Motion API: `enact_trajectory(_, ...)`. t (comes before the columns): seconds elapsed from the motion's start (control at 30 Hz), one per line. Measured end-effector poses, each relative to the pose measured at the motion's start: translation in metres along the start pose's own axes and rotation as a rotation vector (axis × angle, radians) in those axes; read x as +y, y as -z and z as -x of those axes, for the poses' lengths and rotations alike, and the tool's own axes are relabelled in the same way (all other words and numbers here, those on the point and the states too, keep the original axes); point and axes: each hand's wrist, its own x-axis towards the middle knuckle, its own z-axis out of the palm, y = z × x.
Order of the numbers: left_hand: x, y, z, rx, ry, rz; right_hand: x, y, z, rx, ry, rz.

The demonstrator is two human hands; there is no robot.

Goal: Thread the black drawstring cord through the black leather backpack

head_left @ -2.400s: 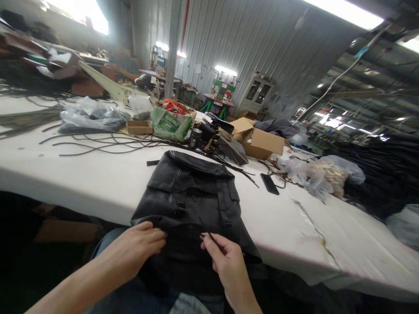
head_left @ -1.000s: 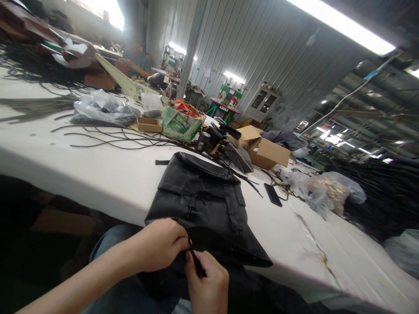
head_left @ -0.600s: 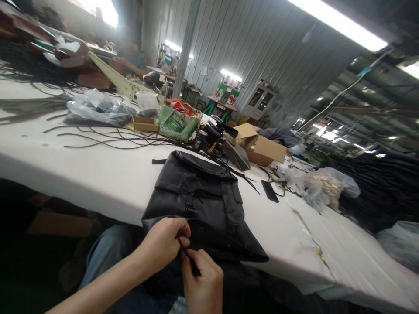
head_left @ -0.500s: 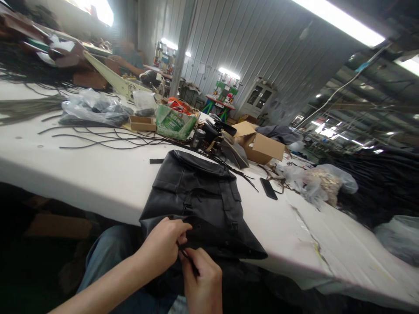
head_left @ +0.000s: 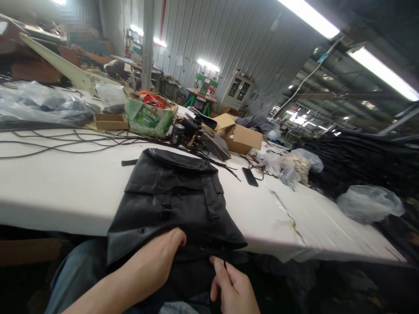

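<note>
At the far left of the bench (head_left: 78,187), a clear plastic bag (head_left: 42,102) with dark contents lies behind several long black cords (head_left: 68,144). Beyond it, a co-worker's arm (head_left: 93,56) shows in the background. Next come a small cardboard box (head_left: 111,122) and, just beside it, a green sack (head_left: 149,117) with orange material on top. The left hand (head_left: 162,255) lies over the near edge of the black backpack (head_left: 180,183), its fingers curled; whether they grip the edge cannot be told. The backpack lies flat at the front of the bench, two buckled straps facing up, its near end hanging over the edge. Behind it stands a dark jar (head_left: 177,134). The right hand (head_left: 218,264), below the backpack's near right side, pinches a thin black strip (head_left: 225,264) between thumb and fingers. Farther right are an open carton (head_left: 245,137), a phone (head_left: 250,176) lying flat, a plastic bag of pale pieces (head_left: 296,165), and a large heap of black material (head_left: 366,159).
</note>
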Motion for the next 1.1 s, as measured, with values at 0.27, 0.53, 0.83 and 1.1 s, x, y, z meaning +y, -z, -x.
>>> enact_trajectory(0.27,-0.005,-0.010,-0.021,-0.120,-0.076,-0.203,-0.014,-0.013,-0.017,-0.083,-0.094,-0.394)
enact_trajectory(0.53,0.011,0.016,-0.062,-0.159,-0.088,0.033,-0.044,-0.007,-0.016,0.069,0.234,0.067)
enact_trajectory(0.83,0.007,0.030,-0.078,-0.243,-0.032,0.167,-0.007,-0.023,-0.004,0.218,0.211,-0.144)
enact_trajectory(1.1,-0.001,0.029,-0.080,-0.302,0.028,0.305,0.003,-0.026,-0.004,0.572,0.803,0.156)
